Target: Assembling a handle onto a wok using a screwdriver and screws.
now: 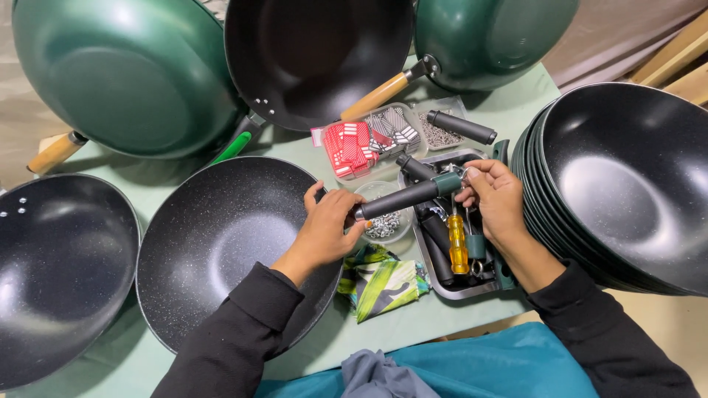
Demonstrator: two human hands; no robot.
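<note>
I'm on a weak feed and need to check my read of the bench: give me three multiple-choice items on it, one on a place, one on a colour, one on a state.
1. Where does the yellow-handled screwdriver lie?
A. In the metal tray
B. Inside the black wok
C. On the stack of pans

2. What colour is the collar at the end of the black pan handle?
A. Red
B. Green
C. White

3. How is the black pan handle held?
A. Lying loose on the cloth
B. In one hand only
C. Between both hands, above the tray

Answers:
1 A, the screwdriver rests among spare black handles in the tray.
2 B, a dark green collar shows beside the right hand.
3 C, the left hand grips its near end and the right hand its collar end.
</note>
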